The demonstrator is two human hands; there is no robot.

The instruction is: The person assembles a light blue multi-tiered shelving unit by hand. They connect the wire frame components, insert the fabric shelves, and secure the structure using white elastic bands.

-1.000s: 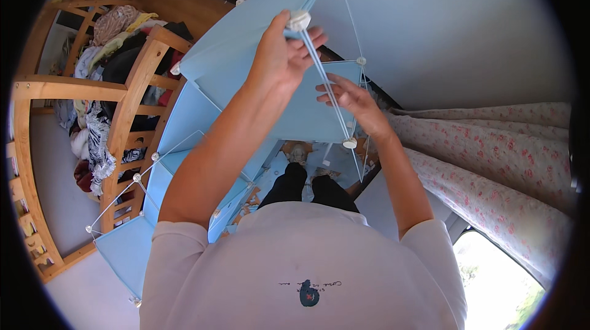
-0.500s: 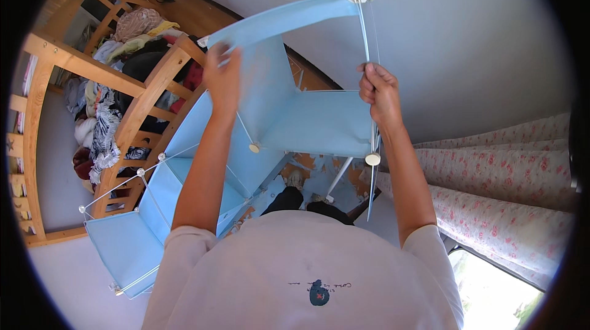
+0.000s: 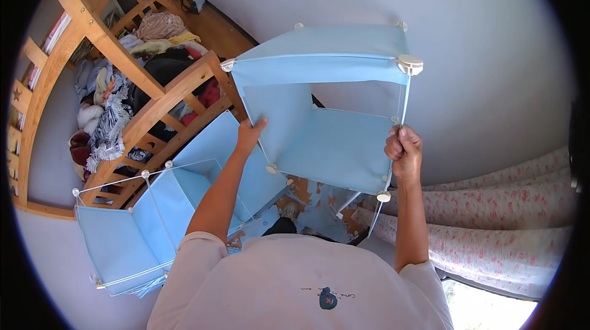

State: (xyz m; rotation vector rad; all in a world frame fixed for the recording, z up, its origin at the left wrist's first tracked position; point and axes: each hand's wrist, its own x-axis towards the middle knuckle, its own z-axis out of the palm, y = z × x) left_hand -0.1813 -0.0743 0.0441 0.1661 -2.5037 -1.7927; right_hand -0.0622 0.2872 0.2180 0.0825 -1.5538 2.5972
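Observation:
I hold up a light blue fabric cube (image 3: 332,102) framed with thin white rods and round white corner connectors (image 3: 410,63). My left hand (image 3: 251,136) grips the cube's left side panel near its lower edge. My right hand (image 3: 404,153) is closed around the vertical white rod on the cube's right front edge, above a lower connector (image 3: 384,196). The cube's open side faces me. More blue cubes (image 3: 160,219) of the same shelf unit stand below to the left.
A wooden frame (image 3: 141,93) piled with clothes and bags stands at the left. A floral curtain (image 3: 491,219) hangs at the right beside a bright window. A grey wall lies ahead. My feet show on a patterned floor below.
I have lifted the cube higher and turned it so its open side faces me. My left hand moved down to the left panel; my right hand slid onto the right front rod.

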